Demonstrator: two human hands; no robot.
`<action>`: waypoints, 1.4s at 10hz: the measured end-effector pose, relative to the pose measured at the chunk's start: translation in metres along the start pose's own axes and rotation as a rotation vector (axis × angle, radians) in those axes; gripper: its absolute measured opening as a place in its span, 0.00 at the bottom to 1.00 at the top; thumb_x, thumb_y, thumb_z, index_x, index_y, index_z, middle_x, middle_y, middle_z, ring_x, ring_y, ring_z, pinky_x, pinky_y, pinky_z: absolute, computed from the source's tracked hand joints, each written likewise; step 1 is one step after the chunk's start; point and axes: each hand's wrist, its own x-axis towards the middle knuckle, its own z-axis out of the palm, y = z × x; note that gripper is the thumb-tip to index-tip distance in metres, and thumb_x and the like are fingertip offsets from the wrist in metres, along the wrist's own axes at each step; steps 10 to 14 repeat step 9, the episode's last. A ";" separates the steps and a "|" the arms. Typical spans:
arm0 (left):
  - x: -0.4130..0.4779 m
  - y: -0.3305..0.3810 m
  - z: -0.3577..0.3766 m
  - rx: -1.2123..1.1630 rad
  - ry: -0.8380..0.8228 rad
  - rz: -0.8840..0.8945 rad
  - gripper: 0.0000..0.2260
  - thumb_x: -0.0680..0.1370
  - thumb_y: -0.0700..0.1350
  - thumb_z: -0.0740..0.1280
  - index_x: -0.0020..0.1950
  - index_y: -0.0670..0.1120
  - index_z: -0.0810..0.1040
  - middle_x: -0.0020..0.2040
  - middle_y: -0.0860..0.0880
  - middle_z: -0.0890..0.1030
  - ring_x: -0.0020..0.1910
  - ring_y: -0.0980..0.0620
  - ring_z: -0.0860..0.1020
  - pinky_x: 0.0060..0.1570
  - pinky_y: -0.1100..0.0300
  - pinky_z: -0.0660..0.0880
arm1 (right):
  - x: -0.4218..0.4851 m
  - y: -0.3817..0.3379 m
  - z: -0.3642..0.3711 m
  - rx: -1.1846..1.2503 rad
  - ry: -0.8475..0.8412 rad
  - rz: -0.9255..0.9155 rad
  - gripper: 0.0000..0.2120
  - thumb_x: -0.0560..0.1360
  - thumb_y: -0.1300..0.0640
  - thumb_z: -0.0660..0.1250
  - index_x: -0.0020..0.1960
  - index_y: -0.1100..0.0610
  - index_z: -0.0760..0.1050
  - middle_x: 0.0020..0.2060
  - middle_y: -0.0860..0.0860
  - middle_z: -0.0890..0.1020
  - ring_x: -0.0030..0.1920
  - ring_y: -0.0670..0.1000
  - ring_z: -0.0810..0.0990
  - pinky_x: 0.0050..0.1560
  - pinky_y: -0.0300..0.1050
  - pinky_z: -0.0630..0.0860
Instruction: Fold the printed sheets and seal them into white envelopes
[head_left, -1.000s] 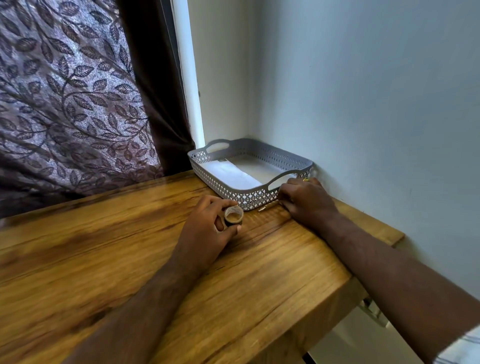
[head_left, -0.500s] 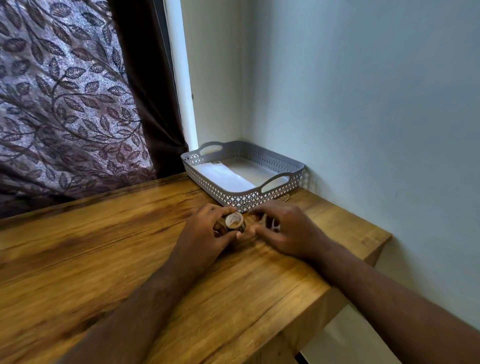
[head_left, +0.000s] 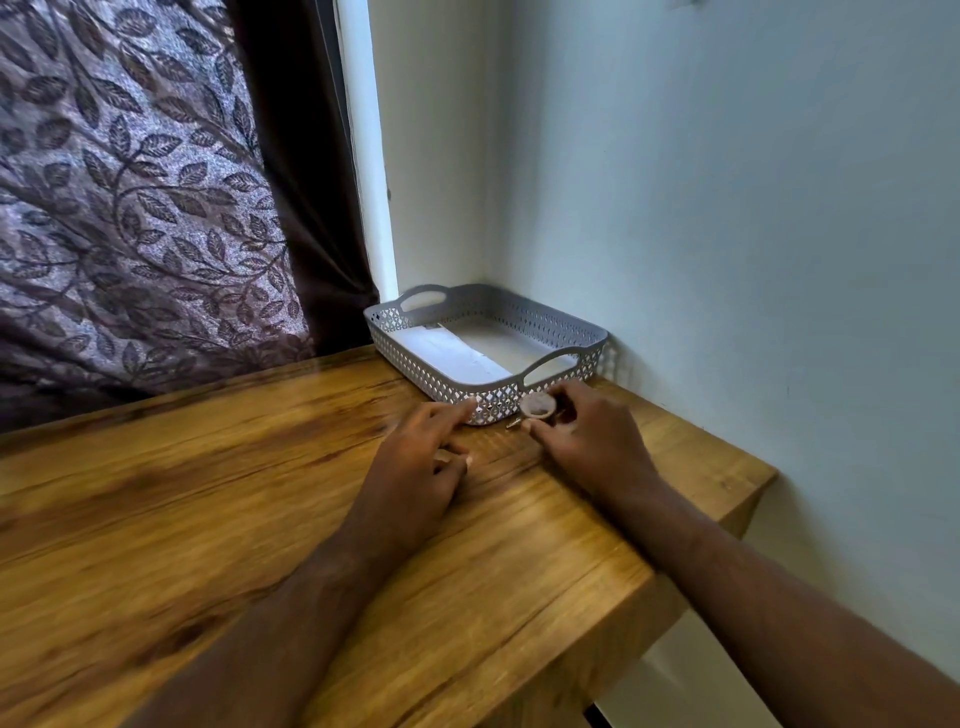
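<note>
Seen from the head camera, the white envelopes (head_left: 452, 356) lie flat in the bottom of the grey basket (head_left: 592, 338), though I cannot tell how many. The basket sits in the far corner of the bench (head_left: 260, 519), against the wall (head_left: 727, 208). No printed sheets show anywhere.

The envelopes look light and limp to me. I'd lift one by a corner or a long edge, since a pinch in the middle would crease it. The small roll of tape (head_left: 538, 405) looks light and stiff, easy to hold by its rim.

The right hand (head_left: 587, 441) has it that way, thumb and fingers curled round the roll just in front of the basket's near side. The left hand (head_left: 415, 462) lies low over the bench and holds nothing. Its forefinger stretches out to the basket's side and the other fingers are loosely bent. Both hands reach in from the near edge, wrists low.

A thin small thing (head_left: 513, 423) lies beside the roll, too blurred to name.
</note>
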 end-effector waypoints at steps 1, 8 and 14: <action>0.000 -0.003 -0.002 0.012 0.027 -0.016 0.23 0.76 0.39 0.72 0.70 0.53 0.75 0.62 0.55 0.74 0.51 0.60 0.79 0.52 0.61 0.76 | 0.005 0.012 0.004 -0.146 0.035 0.186 0.20 0.69 0.39 0.74 0.54 0.49 0.80 0.49 0.48 0.83 0.48 0.51 0.80 0.51 0.51 0.79; -0.005 0.003 -0.004 0.110 -0.031 -0.022 0.17 0.78 0.45 0.71 0.67 0.52 0.78 0.65 0.57 0.72 0.54 0.61 0.74 0.51 0.69 0.71 | 0.015 0.005 0.009 -0.382 -0.035 0.242 0.18 0.75 0.42 0.70 0.59 0.52 0.78 0.54 0.53 0.82 0.54 0.56 0.79 0.53 0.52 0.75; -0.008 0.006 -0.007 0.143 -0.019 -0.025 0.17 0.78 0.46 0.70 0.67 0.52 0.77 0.66 0.56 0.72 0.58 0.58 0.75 0.54 0.59 0.76 | 0.013 0.000 0.006 -0.345 -0.022 0.256 0.26 0.73 0.40 0.72 0.64 0.53 0.73 0.58 0.55 0.79 0.57 0.58 0.79 0.56 0.54 0.75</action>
